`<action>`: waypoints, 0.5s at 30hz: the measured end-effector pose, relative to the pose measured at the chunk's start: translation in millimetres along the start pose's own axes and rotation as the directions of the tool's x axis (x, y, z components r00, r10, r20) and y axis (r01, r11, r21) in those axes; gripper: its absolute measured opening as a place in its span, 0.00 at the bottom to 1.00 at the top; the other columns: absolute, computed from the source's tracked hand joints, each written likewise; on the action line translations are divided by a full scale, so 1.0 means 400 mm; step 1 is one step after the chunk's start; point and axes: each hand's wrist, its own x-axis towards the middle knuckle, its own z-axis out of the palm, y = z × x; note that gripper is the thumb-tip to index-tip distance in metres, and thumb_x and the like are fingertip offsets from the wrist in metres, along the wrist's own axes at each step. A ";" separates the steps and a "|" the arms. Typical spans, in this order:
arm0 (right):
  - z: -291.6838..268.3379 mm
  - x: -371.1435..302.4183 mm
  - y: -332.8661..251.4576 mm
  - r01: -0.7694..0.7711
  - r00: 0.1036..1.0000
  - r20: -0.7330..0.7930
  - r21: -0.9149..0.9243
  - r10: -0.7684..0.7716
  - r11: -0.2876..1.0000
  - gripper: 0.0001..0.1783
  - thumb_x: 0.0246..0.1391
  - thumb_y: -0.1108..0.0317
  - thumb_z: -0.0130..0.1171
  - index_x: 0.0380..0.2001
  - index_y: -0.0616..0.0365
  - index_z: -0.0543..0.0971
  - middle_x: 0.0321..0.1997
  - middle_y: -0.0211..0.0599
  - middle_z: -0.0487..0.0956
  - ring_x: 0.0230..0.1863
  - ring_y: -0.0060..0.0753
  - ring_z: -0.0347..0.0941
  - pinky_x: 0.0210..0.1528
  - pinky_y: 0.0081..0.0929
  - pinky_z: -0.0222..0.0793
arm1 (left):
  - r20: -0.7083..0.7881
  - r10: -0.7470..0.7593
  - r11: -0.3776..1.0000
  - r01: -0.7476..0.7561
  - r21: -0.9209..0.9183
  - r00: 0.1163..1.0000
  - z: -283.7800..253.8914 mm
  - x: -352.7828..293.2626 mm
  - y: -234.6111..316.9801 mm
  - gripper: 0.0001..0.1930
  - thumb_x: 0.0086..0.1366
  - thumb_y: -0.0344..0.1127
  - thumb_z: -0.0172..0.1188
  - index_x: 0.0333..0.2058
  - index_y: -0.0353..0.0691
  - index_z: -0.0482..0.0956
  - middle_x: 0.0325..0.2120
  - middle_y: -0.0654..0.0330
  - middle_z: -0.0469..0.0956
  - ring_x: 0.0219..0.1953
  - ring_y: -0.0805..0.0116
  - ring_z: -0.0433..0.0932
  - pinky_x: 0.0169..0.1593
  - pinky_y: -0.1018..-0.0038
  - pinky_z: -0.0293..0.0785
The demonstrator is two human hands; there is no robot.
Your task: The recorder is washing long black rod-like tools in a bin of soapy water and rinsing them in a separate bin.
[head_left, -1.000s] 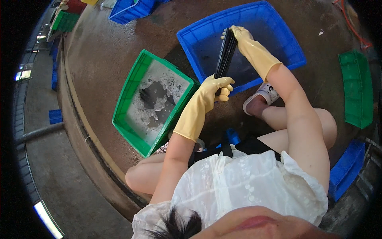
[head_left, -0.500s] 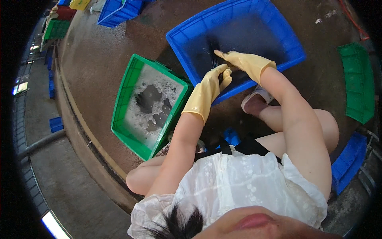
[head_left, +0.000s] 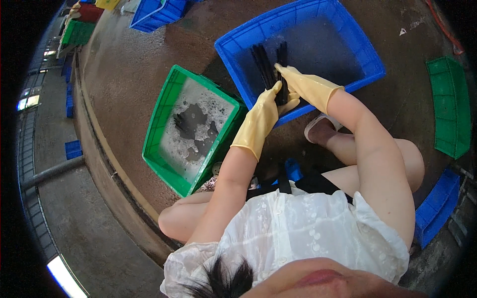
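Two gloved hands (head_left: pixel 261 111) (head_left: pixel 305 82), black strips (head_left: pixel 263 63) held, blue tub (head_left: pixel 355 36), any lettering unreadable.

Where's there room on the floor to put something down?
Brown floor between the green tub and the curb at left, or between the blue tub and the green crate at right. It's crowded between the tubs, and around the left hand and right hand, both on black strips.

Slim, straight black sticks (head_left: pixel 264 67), material unclear, gathered in two bunches at the large blue plastic tub (head_left: pixel 360 42) of water.
Left bunch tilts, far end leftward; right bunch runs nearly straight outward. Far ends spread apart, near ends close together within the tub's near side. Contact with water cannot be told.
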 end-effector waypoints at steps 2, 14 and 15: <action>0.046 -0.019 -0.005 -0.092 0.995 -0.040 -0.049 0.090 0.995 0.33 0.67 0.42 0.53 0.57 0.63 0.75 0.56 0.54 0.79 0.51 0.54 0.77 0.52 0.56 0.70 | -0.060 -0.055 0.999 0.055 -0.004 0.997 -0.041 0.004 0.004 0.15 0.77 0.40 0.48 0.46 0.35 0.78 0.35 0.50 0.83 0.35 0.56 0.84 0.39 0.62 0.86; 0.016 -0.116 -0.016 0.012 0.998 0.058 -0.174 -0.002 0.985 0.41 0.65 0.37 0.53 0.68 0.60 0.64 0.62 0.61 0.72 0.59 0.59 0.71 0.56 0.60 0.65 | 0.143 0.141 0.963 -0.169 0.208 0.980 -0.061 0.036 -0.030 0.15 0.69 0.50 0.61 0.41 0.46 0.85 0.28 0.66 0.81 0.26 0.73 0.75 0.29 0.77 0.66; 0.021 -0.151 -0.025 0.041 0.999 0.033 -0.213 -0.034 0.976 0.41 0.66 0.38 0.53 0.68 0.60 0.64 0.62 0.60 0.72 0.58 0.58 0.71 0.56 0.59 0.65 | 0.012 0.199 0.942 -0.194 0.274 0.980 -0.051 0.020 -0.025 0.15 0.68 0.50 0.61 0.42 0.47 0.86 0.26 0.66 0.80 0.23 0.74 0.73 0.28 0.76 0.66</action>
